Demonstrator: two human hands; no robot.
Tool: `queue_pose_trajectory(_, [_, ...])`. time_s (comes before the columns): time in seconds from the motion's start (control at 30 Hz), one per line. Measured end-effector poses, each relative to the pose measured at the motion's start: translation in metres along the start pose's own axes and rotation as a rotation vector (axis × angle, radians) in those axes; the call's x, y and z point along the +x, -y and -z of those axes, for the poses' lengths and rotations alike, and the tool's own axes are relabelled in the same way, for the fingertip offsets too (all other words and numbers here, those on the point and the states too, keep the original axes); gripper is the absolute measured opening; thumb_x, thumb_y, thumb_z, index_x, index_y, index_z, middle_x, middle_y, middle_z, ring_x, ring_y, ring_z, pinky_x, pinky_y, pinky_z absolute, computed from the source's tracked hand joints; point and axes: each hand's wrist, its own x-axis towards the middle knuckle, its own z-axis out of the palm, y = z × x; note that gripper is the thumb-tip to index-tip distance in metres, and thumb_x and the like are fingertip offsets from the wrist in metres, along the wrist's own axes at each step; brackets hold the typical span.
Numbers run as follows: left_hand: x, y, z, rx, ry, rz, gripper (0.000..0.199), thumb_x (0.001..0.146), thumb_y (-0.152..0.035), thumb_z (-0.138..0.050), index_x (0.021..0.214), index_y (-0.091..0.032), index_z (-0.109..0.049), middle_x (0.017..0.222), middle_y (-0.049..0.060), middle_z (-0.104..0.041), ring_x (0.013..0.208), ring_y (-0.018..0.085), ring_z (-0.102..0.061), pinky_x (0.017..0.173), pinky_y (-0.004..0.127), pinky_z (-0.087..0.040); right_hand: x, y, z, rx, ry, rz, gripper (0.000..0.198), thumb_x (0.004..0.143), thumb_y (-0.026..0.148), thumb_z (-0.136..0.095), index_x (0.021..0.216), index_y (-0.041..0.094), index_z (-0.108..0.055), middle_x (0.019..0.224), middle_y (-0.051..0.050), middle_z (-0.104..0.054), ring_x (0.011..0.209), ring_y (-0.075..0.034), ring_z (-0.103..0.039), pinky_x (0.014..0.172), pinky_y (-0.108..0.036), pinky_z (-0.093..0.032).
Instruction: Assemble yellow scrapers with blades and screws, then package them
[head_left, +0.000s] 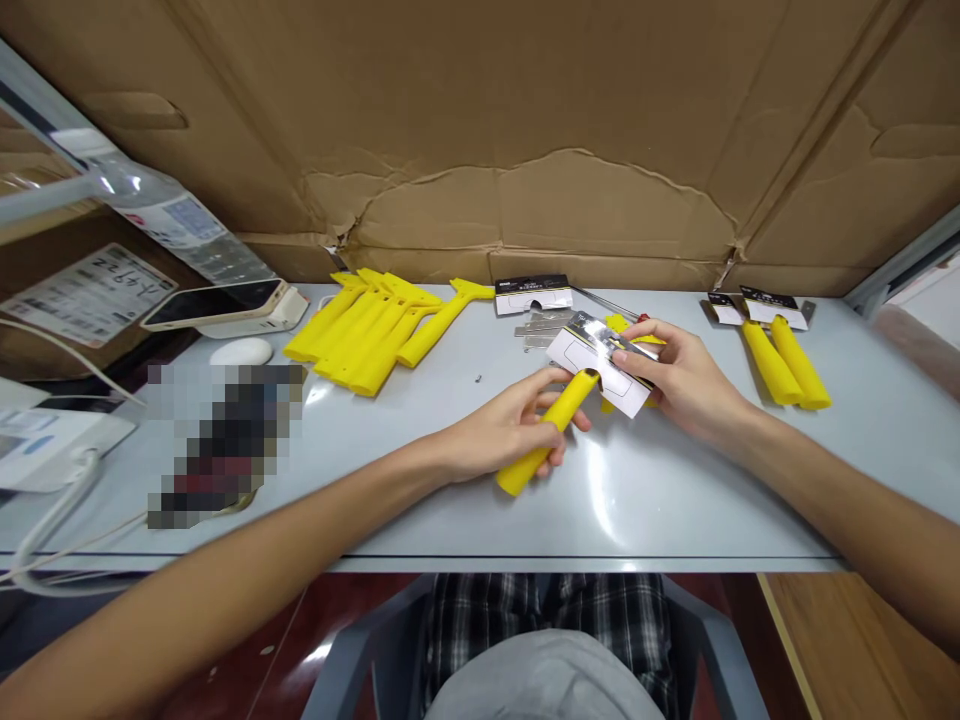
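My left hand (525, 430) is wrapped round the yellow handle of a scraper (544, 440), held tilted above the table. A black-and-white card (607, 370) covers the scraper's upper end, with the handle coming out through the notch in its edge. My right hand (675, 375) pinches the card's right side between thumb and fingers. Behind the card, small yellow pieces (617, 322) show in part; I cannot tell their shape. Just beyond lie flat metal blades (546, 325) and another black-and-white card (532, 295).
Several yellow scrapers (367, 330) lie in a group on the left. Two carded scrapers (787, 365) rest at the right. A phone (217, 303), a white mouse-shaped object (241, 352) and a plastic bottle (180, 215) stand farther left. Cardboard (525, 120) walls the table's back.
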Motion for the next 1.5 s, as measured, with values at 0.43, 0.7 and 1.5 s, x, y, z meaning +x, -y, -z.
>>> queue_pose_trajectory(0.43, [-0.001,-0.005,-0.003,0.139,-0.047,-0.017,0.051,0.093,-0.021,-0.067,0.143,-0.02,-0.056,0.104,0.003,-0.065,0.055,0.005,-0.053,0.046,0.022,-0.044,0.003,0.01,0.005,0.046,-0.147,0.0,0.084,0.055,0.052,-0.097,0.121,0.017,-0.058,0.104,-0.005,-0.071,0.077,-0.007,-0.065,0.067,-0.02,-0.054])
queue_pose_trajectory(0.7, [0.003,0.002,0.0,0.006,-0.072,0.012,0.042,0.099,-0.043,-0.072,0.132,-0.017,-0.063,0.105,0.009,-0.072,0.077,0.018,-0.075,0.07,0.036,-0.064,0.001,0.006,0.002,0.022,-0.059,-0.033,0.085,0.058,0.053,-0.096,0.125,0.017,-0.06,0.117,-0.007,-0.071,0.082,-0.009,-0.069,0.068,-0.022,-0.057])
queue_pose_trajectory(1.5, [0.017,-0.004,0.017,-0.322,-0.421,-0.192,0.018,0.088,-0.013,-0.071,0.105,-0.012,-0.066,0.093,0.01,-0.078,0.075,0.017,-0.077,0.075,0.033,-0.065,-0.024,-0.007,-0.024,-0.161,0.285,-0.077,0.094,0.074,0.059,-0.086,0.144,0.025,-0.035,0.107,-0.007,-0.069,0.084,-0.014,-0.073,0.08,-0.029,-0.065])
